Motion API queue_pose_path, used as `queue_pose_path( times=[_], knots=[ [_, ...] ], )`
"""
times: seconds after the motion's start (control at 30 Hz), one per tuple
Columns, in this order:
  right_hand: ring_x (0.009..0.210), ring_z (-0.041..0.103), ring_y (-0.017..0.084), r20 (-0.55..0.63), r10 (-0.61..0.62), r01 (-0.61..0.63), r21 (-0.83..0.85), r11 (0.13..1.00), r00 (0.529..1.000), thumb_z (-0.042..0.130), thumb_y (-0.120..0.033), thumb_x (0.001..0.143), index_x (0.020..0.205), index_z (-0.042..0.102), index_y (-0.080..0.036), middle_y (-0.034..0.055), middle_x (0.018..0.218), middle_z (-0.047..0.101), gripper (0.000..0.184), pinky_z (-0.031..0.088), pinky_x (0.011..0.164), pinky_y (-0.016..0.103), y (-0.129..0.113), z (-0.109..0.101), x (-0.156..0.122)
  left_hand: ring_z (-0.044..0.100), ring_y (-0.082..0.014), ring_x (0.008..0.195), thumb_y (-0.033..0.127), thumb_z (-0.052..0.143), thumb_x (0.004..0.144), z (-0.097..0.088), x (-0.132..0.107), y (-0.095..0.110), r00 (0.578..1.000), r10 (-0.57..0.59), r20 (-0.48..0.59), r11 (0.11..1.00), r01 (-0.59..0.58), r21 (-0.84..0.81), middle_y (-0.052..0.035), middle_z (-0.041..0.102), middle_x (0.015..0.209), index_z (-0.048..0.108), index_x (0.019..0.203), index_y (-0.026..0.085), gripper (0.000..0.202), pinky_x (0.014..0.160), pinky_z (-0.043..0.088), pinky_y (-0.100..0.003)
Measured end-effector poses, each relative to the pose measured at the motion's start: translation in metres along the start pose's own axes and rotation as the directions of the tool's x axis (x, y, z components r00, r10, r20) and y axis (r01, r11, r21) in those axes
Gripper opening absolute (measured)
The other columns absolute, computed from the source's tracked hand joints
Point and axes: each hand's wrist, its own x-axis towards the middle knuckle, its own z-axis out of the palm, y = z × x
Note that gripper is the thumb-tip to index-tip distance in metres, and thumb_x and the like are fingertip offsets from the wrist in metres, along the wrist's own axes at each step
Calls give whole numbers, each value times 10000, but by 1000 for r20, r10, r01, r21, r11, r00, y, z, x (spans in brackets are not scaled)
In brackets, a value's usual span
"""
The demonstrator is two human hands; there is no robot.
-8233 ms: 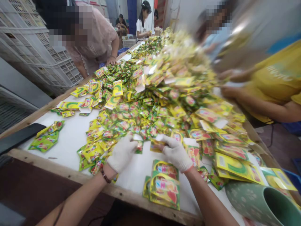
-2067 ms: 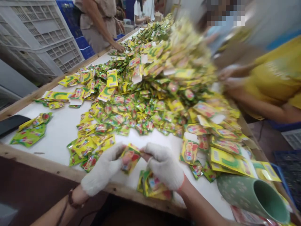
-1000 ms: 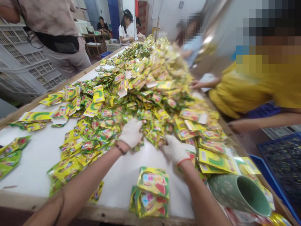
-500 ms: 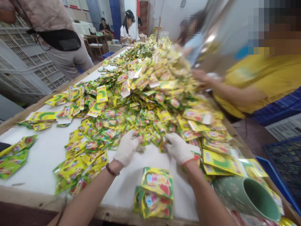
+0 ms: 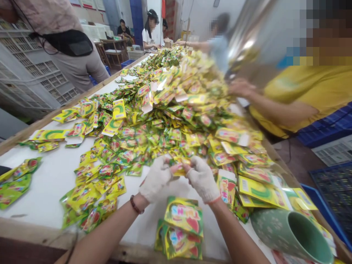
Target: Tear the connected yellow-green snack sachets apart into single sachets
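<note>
My left hand (image 5: 156, 177), in a white glove with bare fingertips, pinches small yellow-green candy packets (image 5: 180, 169) at the near edge of a big heap. From the other side my right hand (image 5: 204, 178), gloved the same way, closes its thumb and fingers on them. How many packets lie between the hands is hard to make out. Below the hands, near the table's front edge, lies a small stack of flat printed candy boxes (image 5: 183, 217) with watermelon pictures. Beside my right wrist rests another flat box (image 5: 227, 187) with a white flap showing.
The heap of packets and boxes (image 5: 165, 128) runs down the white table (image 5: 52, 183), which has a wooden rim. A green flowered cup (image 5: 272, 229) lies on its side at front right. A co-worker in a yellow top (image 5: 299, 95) reaches in from the right; others stand further back.
Both hands have come closer together and now meet at the packets between them. At the far right, a co-worker in light blue has stretched an arm across the heap.
</note>
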Motion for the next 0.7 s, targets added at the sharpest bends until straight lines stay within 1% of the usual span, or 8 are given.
queue_pose_path(
  times=[0.13, 0.27, 0.33, 0.43, 0.47, 0.5, 0.6, 0.7],
  knots=[
    [503, 482, 102, -68, -85, 87, 24, 996, 994, 613, -399, 760, 769, 476, -217, -56, 593, 522, 228, 403, 462, 211, -1, -1, 0, 606, -119, 644, 404, 762, 670, -2, 6, -7, 998, 45, 32, 994, -48, 97, 39, 591, 699, 460, 854, 201, 407, 641, 533, -269],
    [560, 546, 119, 33, -40, 31, 246, 969, 999, 637, -397, 739, 955, 562, -189, -11, 719, 623, 309, 478, 514, 240, -4, -12, 4, 562, -118, 632, 368, 657, 755, 7, 16, 1, 979, 181, 96, 913, -203, 354, 18, 578, 712, 510, 806, 187, 239, 585, 478, -240],
    [558, 565, 125, -37, 10, 1, 286, 958, 999, 644, -403, 731, 917, 574, -181, -2, 723, 636, 298, 480, 489, 233, -5, -25, 8, 558, -126, 653, 353, 540, 843, 16, 29, 12, 944, 290, 159, 744, -327, 582, 7, 590, 735, 539, 823, 187, 167, 593, 466, -243],
    [477, 522, 115, -255, 53, 5, 223, 975, 965, 642, -400, 730, 923, 584, -177, -19, 636, 618, 301, 417, 414, 210, -5, -45, 12, 587, -171, 862, 235, 435, 888, 35, 59, 28, 848, 423, 320, 252, -449, 857, -45, 626, 919, 567, 952, 183, 156, 779, 477, -287],
    [457, 500, 111, -320, 52, 13, 198, 980, 946, 637, -404, 736, 957, 590, -174, -25, 615, 610, 323, 399, 404, 209, -5, -50, 13, 569, -194, 965, 200, 470, 858, 42, 72, 31, 821, 435, 369, 110, -455, 883, -69, 616, 1014, 570, 1005, 178, 179, 860, 455, -310],
    [456, 490, 110, -376, 45, 27, 183, 983, 925, 634, -411, 739, 997, 594, -168, -24, 617, 616, 357, 396, 408, 213, -5, -54, 14, 538, -221, 1050, 184, 529, 811, 49, 84, 33, 807, 430, 405, 19, -457, 889, -90, 592, 1104, 567, 1061, 175, 253, 923, 425, -338],
    [554, 548, 133, -467, 11, 80, 174, 982, 884, 634, -435, 749, 1067, 597, -154, 15, 743, 676, 426, 459, 496, 239, -5, -61, 15, 483, -296, 1117, 159, 643, 690, 65, 113, 34, 808, 372, 457, -84, -462, 883, -123, 556, 1177, 569, 1135, 181, 452, 953, 377, -430],
    [658, 604, 162, -476, -13, 124, 202, 971, 879, 636, -459, 763, 1046, 612, -153, 45, 837, 702, 418, 504, 587, 270, -4, -61, 15, 509, -309, 1049, 140, 610, 704, 68, 122, 33, 817, 320, 480, -147, -458, 877, -123, 603, 1021, 643, 938, 182, 240, 892, 378, -453]
  ],
)
